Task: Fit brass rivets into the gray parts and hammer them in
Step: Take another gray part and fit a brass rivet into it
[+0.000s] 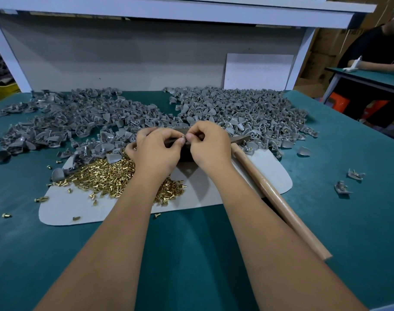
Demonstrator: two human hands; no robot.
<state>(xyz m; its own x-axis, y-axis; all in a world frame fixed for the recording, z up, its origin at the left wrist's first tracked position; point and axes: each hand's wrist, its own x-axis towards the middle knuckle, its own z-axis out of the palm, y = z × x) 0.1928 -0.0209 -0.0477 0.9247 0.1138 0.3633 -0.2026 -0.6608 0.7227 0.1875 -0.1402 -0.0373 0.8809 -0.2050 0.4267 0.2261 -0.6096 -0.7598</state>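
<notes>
My left hand (156,151) and my right hand (208,145) meet at the middle of the bench, fingertips pinched together on a small gray part (184,138); any rivet between the fingers is hidden. A pile of brass rivets (106,176) lies on a pale mat (214,194) under my left wrist. One heap of gray parts (68,122) spreads at the left, and another heap of gray parts (247,111), showing brass rivets, spreads at the right. A hammer with a wooden handle (279,200) lies to the right of my right hand.
The bench has a teal cover (191,254). Stray rivets (6,215) lie at the left and two loose gray parts (348,182) at the right. A gray back panel (146,59) closes the far side. Another person (375,48) works at a bench far right.
</notes>
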